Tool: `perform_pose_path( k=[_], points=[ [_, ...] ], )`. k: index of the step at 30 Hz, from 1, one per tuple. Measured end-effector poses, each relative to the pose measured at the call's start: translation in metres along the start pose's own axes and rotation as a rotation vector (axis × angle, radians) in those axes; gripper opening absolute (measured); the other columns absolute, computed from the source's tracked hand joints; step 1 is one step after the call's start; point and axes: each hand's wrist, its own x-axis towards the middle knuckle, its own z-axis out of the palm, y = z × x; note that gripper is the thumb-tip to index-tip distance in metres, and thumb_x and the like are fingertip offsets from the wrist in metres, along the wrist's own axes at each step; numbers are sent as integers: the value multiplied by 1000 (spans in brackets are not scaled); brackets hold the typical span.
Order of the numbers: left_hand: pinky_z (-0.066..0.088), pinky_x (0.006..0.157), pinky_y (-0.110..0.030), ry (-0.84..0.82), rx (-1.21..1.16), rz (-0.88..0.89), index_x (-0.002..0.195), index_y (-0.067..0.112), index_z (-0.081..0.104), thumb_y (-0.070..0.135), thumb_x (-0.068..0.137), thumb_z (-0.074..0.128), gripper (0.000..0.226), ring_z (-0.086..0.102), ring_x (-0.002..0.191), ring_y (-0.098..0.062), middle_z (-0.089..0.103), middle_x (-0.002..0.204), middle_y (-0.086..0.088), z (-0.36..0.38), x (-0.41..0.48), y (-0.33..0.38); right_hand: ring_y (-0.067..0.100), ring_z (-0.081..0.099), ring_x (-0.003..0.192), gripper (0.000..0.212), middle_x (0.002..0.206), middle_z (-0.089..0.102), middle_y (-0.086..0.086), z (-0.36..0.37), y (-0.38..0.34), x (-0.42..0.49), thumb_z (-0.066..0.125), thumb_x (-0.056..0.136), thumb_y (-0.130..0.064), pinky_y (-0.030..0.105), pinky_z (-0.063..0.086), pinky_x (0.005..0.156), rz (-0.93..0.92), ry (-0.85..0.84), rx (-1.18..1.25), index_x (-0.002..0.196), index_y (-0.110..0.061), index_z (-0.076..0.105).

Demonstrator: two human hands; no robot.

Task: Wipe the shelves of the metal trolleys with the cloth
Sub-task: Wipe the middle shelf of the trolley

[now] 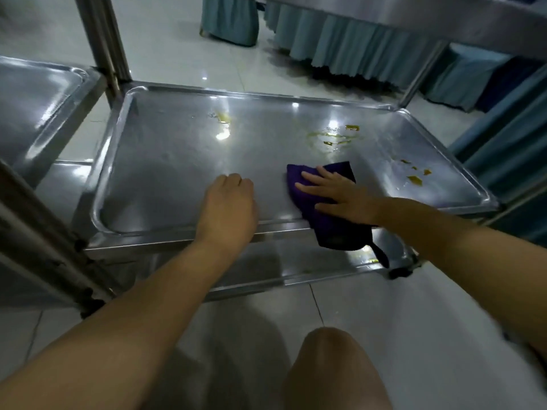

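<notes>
Room: we look down on a pale tiled floor (177,54), with teal-skirted tables (340,45) at the back.
Shelf: the middle shelf (177,173) of a metal trolley lies in front of us.
Cloth: the purple cloth (331,229) lies on the shelf's near right part, one end hanging over the front rim.
Hands: our right hand (334,195) presses flat on the cloth, fingers spread. Our left hand (228,208) rests near the front rim, fingers curled under, with nothing seen in it.
Done: we judge the left half wiped, since it shows only a dull sheen and no marks.
Left: yellow stains (331,137) sit just beyond the cloth, with more at the far middle and near the right rim. The lower shelf (296,261) and the second trolley (38,102) look untouched, though we cannot be sure.
Hidden: most of the lower shelf is covered by the one above. The top shelf is cut off at the upper edge, and glare hides fine smears. Our left fingertips are out of sight.
</notes>
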Motion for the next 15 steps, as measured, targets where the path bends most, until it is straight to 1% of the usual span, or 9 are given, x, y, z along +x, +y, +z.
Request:
perform_pose_path(
  k=[2,4,6,7,8,10,11,13,15],
  points=[
    [41,79,-39,-27,45,32,92,3,61,7,86,53,11,52,91,-33,57,94,-16,2,0,-4,23,-7,148,53,155,3,-15,0,-5,-19,40,102,-33,51,-2,118,110,-12,-46,143,-37,7],
    [40,83,-33,-96,143,104,95,9,60,10,86,48,15,51,93,-26,57,97,-10,5,2,-8,22,-3,148,51,159,11,-10,5,-15,-28,42,102,-24,49,-1,117,202,30,-46,147,-35,21],
    [41,85,-30,-140,194,129,97,13,58,14,89,43,18,50,93,-22,57,100,-6,7,3,-11,20,0,148,48,159,15,-9,10,-26,-30,44,100,-17,46,-2,117,265,86,103,145,-33,35],
    [42,85,-31,-122,194,118,97,13,58,14,91,42,17,50,92,-22,57,98,-6,8,3,-11,19,1,148,47,159,15,-9,13,-29,-29,44,100,-17,45,-3,117,277,118,157,144,-34,37],
    [43,83,-32,-97,192,103,94,12,59,13,91,45,14,51,90,-23,58,95,-7,9,3,-10,18,1,148,47,159,15,-10,14,-28,-26,43,100,-20,45,-3,117,280,144,148,144,-35,36],
    [45,75,-37,-42,151,87,84,7,60,7,86,52,9,53,80,-28,57,84,-12,10,2,-8,19,2,148,48,160,12,-9,13,-18,-15,40,101,-25,46,-1,117,272,161,53,147,-37,30],
    [44,70,-38,-16,130,86,77,6,60,5,82,52,9,53,75,-31,56,78,-14,13,2,-7,19,3,148,49,160,11,-8,11,-10,-7,39,102,-27,47,0,117,267,161,19,148,-37,26],
    [43,63,-36,23,119,95,69,6,57,10,77,47,14,52,67,-33,54,71,-15,15,3,-7,20,4,148,50,161,11,-7,6,10,14,37,102,-28,48,2,116,242,161,-28,150,-37,22],
    [41,62,-36,47,118,112,67,6,57,14,76,44,18,51,65,-32,53,69,-14,17,3,-6,21,5,148,51,161,10,-7,0,33,40,35,102,-29,49,4,116,216,154,-69,150,-38,21]
  ],
)
